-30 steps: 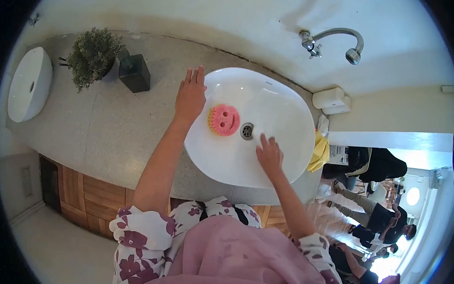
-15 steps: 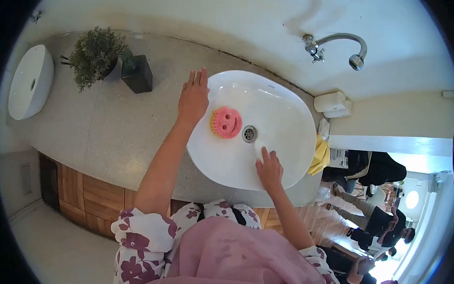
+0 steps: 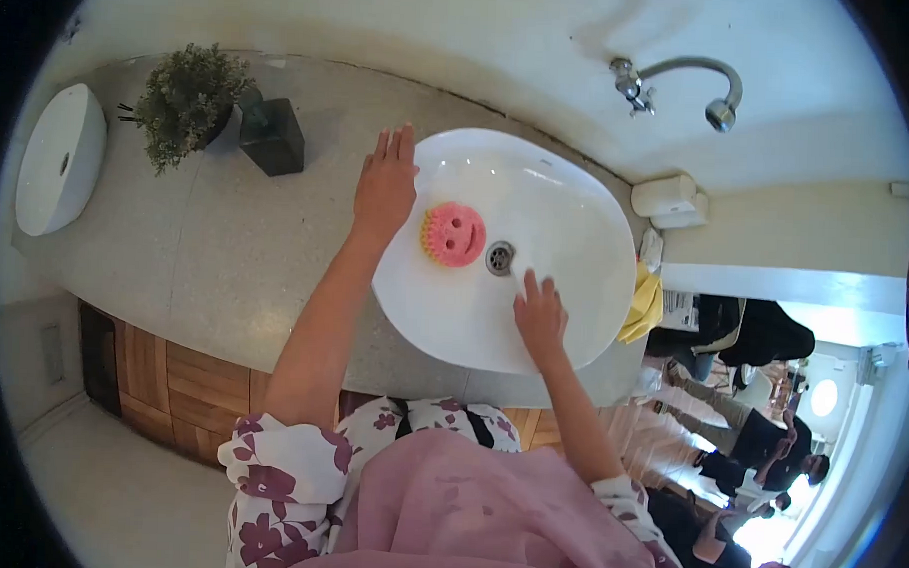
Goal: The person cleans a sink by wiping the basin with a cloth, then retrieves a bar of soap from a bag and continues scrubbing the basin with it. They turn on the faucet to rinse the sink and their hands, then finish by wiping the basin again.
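A white oval basin (image 3: 453,339) sits on the grey counter in front of me. My left hand (image 3: 386,191) lies along the basin's left rim, fingers stretched out, holding nothing visible. Just right of it, a pink smiley-face sponge (image 3: 454,234) with a yellowish scalloped edge rests inside the basin, touched by neither hand. The metal drain (image 3: 499,258) is right of the sponge. My right hand (image 3: 541,319) is over the near inner side of the basin, fingers pointing toward the drain and somewhat apart. A pale streak by its fingertips is too faint to identify.
A curved tap (image 3: 682,67) projects from the wall. White paper rolls (image 3: 663,199) and a yellow cloth (image 3: 646,306) are right of the basin. On the left stand a dark square bottle (image 3: 272,135), a bushy plant (image 3: 185,104) and another basin (image 3: 58,160). People are in the background right.
The camera view has tilted slightly, so the basin and sponge appear higher. My right hand has shifted a little farther into the basin. My left hand stays at the rim.
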### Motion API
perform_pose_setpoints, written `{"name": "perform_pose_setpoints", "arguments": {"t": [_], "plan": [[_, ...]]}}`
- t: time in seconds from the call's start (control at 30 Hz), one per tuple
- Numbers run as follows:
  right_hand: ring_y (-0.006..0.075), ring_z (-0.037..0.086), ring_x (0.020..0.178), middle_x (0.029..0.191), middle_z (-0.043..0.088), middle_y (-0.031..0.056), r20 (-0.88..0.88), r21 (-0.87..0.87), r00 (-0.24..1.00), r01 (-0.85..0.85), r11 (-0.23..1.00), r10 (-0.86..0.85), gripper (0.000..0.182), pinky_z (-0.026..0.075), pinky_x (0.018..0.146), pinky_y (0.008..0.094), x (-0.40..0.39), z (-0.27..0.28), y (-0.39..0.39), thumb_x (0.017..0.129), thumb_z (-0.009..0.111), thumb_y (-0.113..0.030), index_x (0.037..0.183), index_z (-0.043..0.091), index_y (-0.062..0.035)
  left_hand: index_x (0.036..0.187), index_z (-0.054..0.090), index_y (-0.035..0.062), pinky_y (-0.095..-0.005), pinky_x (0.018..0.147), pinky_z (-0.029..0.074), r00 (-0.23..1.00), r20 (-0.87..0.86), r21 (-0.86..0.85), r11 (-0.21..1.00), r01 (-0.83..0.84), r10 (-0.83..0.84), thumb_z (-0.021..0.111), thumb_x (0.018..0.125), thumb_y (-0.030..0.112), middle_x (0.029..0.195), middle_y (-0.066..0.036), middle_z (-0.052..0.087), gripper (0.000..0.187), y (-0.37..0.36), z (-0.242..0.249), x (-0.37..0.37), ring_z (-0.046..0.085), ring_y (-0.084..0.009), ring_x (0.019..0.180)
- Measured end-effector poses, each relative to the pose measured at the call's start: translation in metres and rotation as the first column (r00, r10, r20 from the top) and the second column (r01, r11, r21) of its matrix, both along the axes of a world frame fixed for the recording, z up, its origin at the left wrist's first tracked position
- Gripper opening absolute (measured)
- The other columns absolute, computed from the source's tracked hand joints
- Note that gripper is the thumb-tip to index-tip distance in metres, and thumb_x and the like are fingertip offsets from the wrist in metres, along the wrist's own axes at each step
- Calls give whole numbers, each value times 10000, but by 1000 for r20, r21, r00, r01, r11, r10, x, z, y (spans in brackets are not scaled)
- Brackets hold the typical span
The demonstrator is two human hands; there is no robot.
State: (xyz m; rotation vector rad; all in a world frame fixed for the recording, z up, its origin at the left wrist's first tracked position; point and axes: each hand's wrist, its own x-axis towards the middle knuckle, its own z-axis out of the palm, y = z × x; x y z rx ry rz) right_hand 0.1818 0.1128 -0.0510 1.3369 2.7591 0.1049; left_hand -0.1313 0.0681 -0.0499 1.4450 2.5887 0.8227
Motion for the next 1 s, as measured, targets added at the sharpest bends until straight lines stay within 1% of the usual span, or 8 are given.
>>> {"name": "perform_pose_setpoints", "arguments": {"t": [0.13,0.3,0.4,0.47,0.6,0.73,0.8,1.0], "plan": [[335,613,931,1096,542,192,-16,-88,1000,15,996,-17,529,544,669,451,1,11,5,798,647,-230,1292,493,-116,1410,314,21,-486,1028,386,1000,-28,-11,1000,13,-13,565,888,142,1399,-174,438,591,4,-4,1,362,-345,1339],[327,623,899,1103,539,197,-34,53,996,-86,995,88,504,567,608,413,-6,8,6,798,612,-191,1277,478,-109,1413,305,22,-488,1028,389,999,-32,-2,1000,2,-2,565,891,150,1400,-165,438,597,1,-6,-1,366,-346,1336],[320,619,915,1124,536,195,72,-114,997,18,993,-10,483,571,624,401,7,19,-6,815,601,-188,1276,477,-112,1415,301,22,-488,1029,390,1000,-25,5,1000,-1,1,562,893,151,1401,-162,436,597,2,-3,0,368,-343,1335],[318,616,918,1128,536,190,9,-4,999,-48,999,48,506,572,624,391,-5,12,12,802,621,-198,1282,484,-113,1417,299,22,-488,1030,389,999,-33,6,1000,4,-4,561,894,153,1402,-161,435,599,3,-3,0,367,-340,1337],[324,611,926,1123,538,187,-34,-6,994,-100,995,100,529,570,624,392,-1,12,13,789,635,-199,1291,486,-117,1418,297,22,-486,1033,388,1000,-12,-12,1000,-4,4,561,894,152,1403,-159,434,600,0,0,0,368,-333,1338],[302,602,876,1064,547,164,74,-67,996,-44,997,49,497,570,616,374,24,18,11,782,636,-182,1259,512,-116,1412,305,21,-483,1031,390,1000,-20,-11,1000,3,-3,565,891,143,1405,-160,433,594,3,-1,3,364,-334,1340],[290,598,838,1034,549,150,-9,95,987,-162,982,163,496,566,600,367,9,9,30,770,648,-182,1249,530,-120,1412,306,24,-480,1030,390,1000,-9,1,1000,8,-8,565,889,131,1407,-166,430,594,2,2,1,360,-335,1344],[290,589,911,1058,552,136,-30,22,978,-204,979,205,484,553,660,399,26,6,31,789,649,-198,1253,533,-124,1411,310,24,-473,1027,395,1000,-16,-6,1000,9,-9,563,890,125,1398,-178,437,589,2,2,1,366,-340,1339]]}}
